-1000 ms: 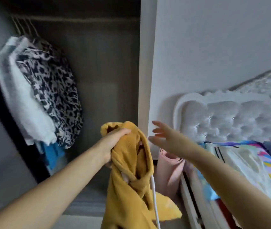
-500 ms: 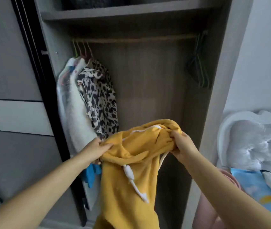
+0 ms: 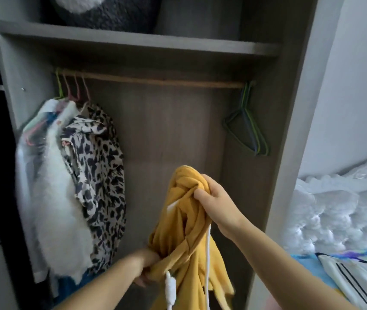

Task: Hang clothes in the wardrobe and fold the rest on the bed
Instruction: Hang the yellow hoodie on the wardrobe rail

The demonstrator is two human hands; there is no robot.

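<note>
**Yellow garment held before the open wardrobe**

Mustard-yellow hooded garment [image 3: 187,242], with white drawcords [image 3: 208,253] hanging from it, is held in front of the lower middle of the wardrobe [image 3: 289,130]. The right hand [image 3: 213,198] grips the bunched top of the fabric, fingers curled tightly round it. The left hand [image 3: 149,265], lower and nearer the wardrobe's left side, clutches a fold of the same garment; its fingertips are hidden in the cloth. Across the wardrobe runs a wooden rail [image 3: 155,80] beneath a shelf [image 3: 133,44]. At the rail's left end hang a leopard-print blouse [image 3: 99,171] and, just beside it, a fluffy white garment [image 3: 55,198], with further clothes behind them. At the rail's right end hang several bare wire hangers [image 3: 248,128] in green and blue. Beyond the wardrobe's right edge appears a bed [image 3: 307,267] with a white tufted headboard [image 3: 334,209] and a striped white garment [image 3: 356,285] lying on its colourful cover.
</note>
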